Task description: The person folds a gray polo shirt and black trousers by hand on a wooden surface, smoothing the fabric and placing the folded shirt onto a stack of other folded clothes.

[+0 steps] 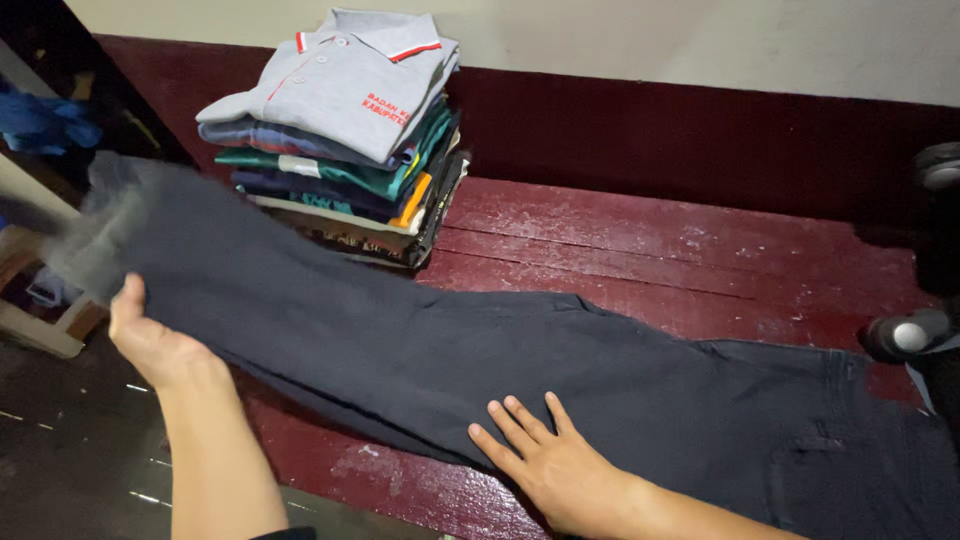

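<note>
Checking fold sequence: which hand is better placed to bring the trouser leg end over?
Left, likely. The left hand already grips the lifted leg end of the dark trousers, off the red bench. The right hand lies flat mid-leg, pinning the fabric.

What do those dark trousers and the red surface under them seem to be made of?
Dark trousers: probably heavy cotton, matte, with stitched seams near the waist. Red surface: likely painted wooden boards, glossy, with plank lines and worn pale patches showing.
</note>
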